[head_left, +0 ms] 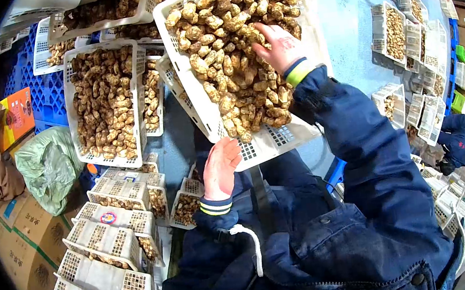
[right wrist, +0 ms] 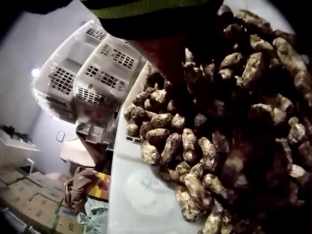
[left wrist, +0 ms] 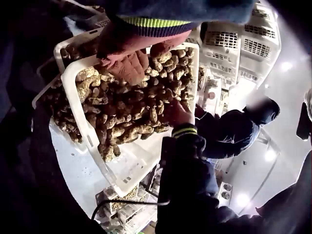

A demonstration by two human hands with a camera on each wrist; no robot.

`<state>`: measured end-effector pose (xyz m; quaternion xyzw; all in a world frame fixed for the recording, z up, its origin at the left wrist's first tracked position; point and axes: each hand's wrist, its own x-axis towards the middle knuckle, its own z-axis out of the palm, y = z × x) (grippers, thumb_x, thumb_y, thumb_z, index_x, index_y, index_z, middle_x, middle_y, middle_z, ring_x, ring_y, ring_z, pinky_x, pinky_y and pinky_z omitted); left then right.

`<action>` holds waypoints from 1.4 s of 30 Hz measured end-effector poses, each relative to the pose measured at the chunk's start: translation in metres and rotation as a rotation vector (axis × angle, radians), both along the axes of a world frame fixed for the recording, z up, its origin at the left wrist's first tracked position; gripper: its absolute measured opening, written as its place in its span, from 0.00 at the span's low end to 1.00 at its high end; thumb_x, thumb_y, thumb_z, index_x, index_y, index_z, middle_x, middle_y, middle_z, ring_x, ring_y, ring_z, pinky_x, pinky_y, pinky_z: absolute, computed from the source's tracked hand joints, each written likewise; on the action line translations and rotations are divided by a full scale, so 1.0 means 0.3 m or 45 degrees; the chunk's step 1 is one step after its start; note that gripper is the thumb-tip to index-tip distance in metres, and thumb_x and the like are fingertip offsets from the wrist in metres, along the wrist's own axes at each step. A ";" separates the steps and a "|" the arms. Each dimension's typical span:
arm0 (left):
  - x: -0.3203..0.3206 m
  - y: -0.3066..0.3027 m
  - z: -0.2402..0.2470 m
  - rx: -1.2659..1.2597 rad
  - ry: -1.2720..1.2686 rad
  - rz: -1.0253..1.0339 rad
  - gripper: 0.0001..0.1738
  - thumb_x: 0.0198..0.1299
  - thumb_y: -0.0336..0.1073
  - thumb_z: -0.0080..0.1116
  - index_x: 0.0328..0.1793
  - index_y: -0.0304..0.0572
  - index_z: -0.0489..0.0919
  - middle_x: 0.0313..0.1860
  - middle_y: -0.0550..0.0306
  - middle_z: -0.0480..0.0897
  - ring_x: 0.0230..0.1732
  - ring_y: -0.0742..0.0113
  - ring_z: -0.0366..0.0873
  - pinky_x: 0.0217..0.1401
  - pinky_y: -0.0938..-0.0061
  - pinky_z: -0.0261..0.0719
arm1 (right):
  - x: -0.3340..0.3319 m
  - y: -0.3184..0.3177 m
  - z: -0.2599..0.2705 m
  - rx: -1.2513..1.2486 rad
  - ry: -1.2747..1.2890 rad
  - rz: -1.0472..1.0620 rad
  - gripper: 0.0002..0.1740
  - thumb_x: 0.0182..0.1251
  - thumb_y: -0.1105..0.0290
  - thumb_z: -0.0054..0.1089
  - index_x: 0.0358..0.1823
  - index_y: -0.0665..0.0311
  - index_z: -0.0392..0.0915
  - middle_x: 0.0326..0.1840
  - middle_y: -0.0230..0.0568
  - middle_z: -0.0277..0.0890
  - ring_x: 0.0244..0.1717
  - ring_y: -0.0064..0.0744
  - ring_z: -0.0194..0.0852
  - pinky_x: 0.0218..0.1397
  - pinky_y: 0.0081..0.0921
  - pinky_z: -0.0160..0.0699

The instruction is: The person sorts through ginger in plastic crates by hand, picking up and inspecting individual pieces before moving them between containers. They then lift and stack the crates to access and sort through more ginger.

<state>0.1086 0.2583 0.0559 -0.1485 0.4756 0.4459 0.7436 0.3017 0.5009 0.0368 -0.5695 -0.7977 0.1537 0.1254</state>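
Note:
A white plastic basket [head_left: 318, 34] in front of me, tilted toward me, holds a heap of brown and cream knobbly, root-like pieces [head_left: 221, 58]. My right hand [head_left: 283, 47] rests on the heap at the right, thumb and fingers spread among the pieces. My left hand [head_left: 222, 168] is at the near edge, fingers extended, beside the lowest pieces. The left wrist view shows the left hand [left wrist: 129, 63] over the heap by the rim. In the right wrist view, deep shadow hides the right fingers; bare white basket floor [right wrist: 146, 195] shows beside the pieces.
Another full basket [head_left: 103, 103] stands at left, above stacked white baskets [head_left: 104, 238]. A green plastic bag [head_left: 50, 169] lies on cardboard boxes [head_left: 29, 248]. More baskets [head_left: 388, 36] stand at right. Another person [left wrist: 239, 129] in dark clothing is beyond my right arm.

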 end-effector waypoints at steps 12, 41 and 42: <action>-0.027 0.004 -0.002 -0.008 0.036 0.001 0.24 0.63 0.46 0.46 0.59 0.37 0.65 0.52 0.48 0.72 0.49 0.62 0.71 0.54 0.68 0.68 | 0.138 -0.353 -0.063 -0.686 -0.192 0.369 0.12 0.55 0.63 0.49 0.40 0.57 0.73 0.29 0.42 0.77 0.33 0.43 0.77 0.35 0.36 0.74; 0.015 0.001 0.022 0.042 -0.034 -0.036 0.21 0.64 0.44 0.42 0.57 0.38 0.67 0.51 0.52 0.73 0.50 0.62 0.71 0.55 0.70 0.69 | 0.190 -0.302 0.011 -1.533 1.994 -0.686 0.29 0.59 0.67 0.55 0.62 0.66 0.59 0.33 0.27 0.72 0.37 0.25 0.73 0.46 0.28 0.74; 0.016 0.000 0.025 0.066 -0.060 -0.027 0.21 0.64 0.44 0.41 0.57 0.38 0.67 0.51 0.51 0.73 0.50 0.62 0.72 0.54 0.70 0.69 | 0.185 -0.321 -0.027 -1.645 2.365 -0.456 0.32 0.61 0.66 0.54 0.66 0.63 0.54 0.37 0.29 0.71 0.41 0.26 0.72 0.49 0.30 0.73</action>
